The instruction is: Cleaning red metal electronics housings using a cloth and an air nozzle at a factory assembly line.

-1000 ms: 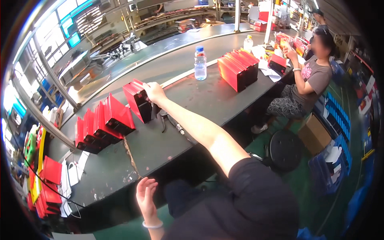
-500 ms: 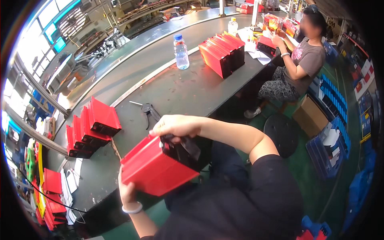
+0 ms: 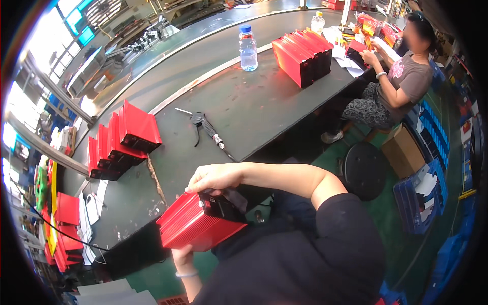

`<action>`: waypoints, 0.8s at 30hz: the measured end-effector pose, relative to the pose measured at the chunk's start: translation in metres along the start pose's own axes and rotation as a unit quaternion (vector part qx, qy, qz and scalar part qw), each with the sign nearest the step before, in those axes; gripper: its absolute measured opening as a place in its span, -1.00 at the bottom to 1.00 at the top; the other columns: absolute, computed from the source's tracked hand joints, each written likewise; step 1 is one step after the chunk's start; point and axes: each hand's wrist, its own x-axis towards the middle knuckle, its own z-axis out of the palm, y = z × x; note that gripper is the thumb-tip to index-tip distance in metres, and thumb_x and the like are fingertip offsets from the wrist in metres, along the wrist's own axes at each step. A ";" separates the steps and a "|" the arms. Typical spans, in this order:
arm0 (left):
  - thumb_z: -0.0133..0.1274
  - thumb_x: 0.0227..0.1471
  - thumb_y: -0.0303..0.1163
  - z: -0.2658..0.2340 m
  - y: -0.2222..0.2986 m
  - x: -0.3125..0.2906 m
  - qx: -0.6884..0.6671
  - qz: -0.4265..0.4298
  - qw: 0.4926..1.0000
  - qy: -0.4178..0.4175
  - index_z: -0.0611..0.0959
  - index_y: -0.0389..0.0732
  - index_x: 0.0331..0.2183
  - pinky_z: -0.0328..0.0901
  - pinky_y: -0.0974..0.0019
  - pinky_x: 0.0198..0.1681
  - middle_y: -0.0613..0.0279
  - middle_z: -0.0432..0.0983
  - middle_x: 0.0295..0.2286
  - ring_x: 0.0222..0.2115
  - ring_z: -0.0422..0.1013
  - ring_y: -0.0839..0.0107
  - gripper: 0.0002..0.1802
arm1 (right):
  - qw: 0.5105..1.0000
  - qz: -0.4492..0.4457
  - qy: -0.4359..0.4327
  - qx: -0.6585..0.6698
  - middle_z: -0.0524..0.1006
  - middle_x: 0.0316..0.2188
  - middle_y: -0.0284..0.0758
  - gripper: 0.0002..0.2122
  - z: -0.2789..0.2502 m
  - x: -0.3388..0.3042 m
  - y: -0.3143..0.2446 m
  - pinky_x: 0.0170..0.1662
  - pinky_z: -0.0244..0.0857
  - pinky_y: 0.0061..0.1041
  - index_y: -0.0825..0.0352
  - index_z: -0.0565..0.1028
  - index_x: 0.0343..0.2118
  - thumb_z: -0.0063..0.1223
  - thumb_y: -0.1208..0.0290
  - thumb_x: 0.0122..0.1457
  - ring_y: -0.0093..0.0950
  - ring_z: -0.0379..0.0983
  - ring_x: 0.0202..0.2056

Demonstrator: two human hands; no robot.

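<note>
A red box-shaped metal housing [image 3: 190,223] with ribbed sides and a black end is held over the near edge of the bench, tilted. My left hand [image 3: 183,255] supports it from below, its fingers partly hidden behind the housing. My right hand [image 3: 216,178] is closed at the upper edge by the black end, and a dark grey cloth [image 3: 237,200] hangs from under its fingers against the housing. Beyond it on the bench lies an air blow gun [image 3: 206,127] with a thin nozzle. A row of similar red housings [image 3: 140,127] stands to the left.
Farther along the bench are a blue-capped water bottle [image 3: 248,48] and another group of red housings [image 3: 302,56]. A co-worker [image 3: 401,81] sits at the right, handling a red housing. A round black stool [image 3: 363,170], a cardboard box [image 3: 404,150] and blue crates [image 3: 417,198] stand on the floor.
The housing has turned in my hands, so its finely ribbed side now shows. My left hand has shifted underneath it. The view has shifted, uncovering the whole blow gun.
</note>
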 end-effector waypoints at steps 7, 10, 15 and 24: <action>0.26 -0.41 -0.54 0.009 0.022 -0.013 -0.037 0.070 0.994 0.080 0.35 -0.34 0.05 0.26 0.14 0.05 0.00 0.43 -0.09 -0.07 0.38 0.11 -0.14 | 0.883 -0.121 0.201 -0.407 0.57 -0.43 -0.23 -0.49 -0.037 0.024 -0.020 -0.20 0.33 -0.31 0.31 0.55 -0.37 -0.16 -0.14 0.18 -0.28 0.50 -0.33; 0.22 -0.38 -0.41 -0.011 0.030 -0.021 -0.011 0.069 0.994 0.081 0.38 -0.36 0.03 0.26 0.10 0.06 0.00 0.44 -0.08 -0.06 0.38 0.10 -0.19 | 0.662 0.061 0.463 -0.586 0.50 -0.28 -0.10 -0.41 -0.085 0.026 -0.016 -0.16 0.39 -0.28 0.42 0.45 -0.24 0.04 -0.16 0.03 -0.22 0.50 -0.23; 0.30 -0.38 -0.50 -0.030 0.030 -0.028 -0.039 0.092 0.990 0.097 0.36 -0.34 0.04 0.27 0.14 0.05 0.02 0.42 -0.07 -0.06 0.38 0.12 -0.16 | 0.656 0.181 0.406 -0.610 0.54 -0.30 -0.12 -0.49 -0.118 0.033 0.026 -0.16 0.40 -0.30 0.43 0.44 -0.26 0.13 -0.03 -0.01 -0.25 0.52 -0.21; 0.42 -0.45 -0.41 -0.036 0.066 -0.062 0.177 0.095 0.975 0.093 0.39 -0.32 0.00 0.29 0.20 -0.03 0.12 0.45 -0.13 -0.14 0.41 0.25 -0.11 | 0.939 -0.094 0.324 0.067 0.50 -0.36 -0.17 -0.71 -0.100 0.010 0.020 -0.26 0.37 -0.58 0.31 0.39 -0.28 0.14 0.47 -0.13 -0.50 0.48 -0.37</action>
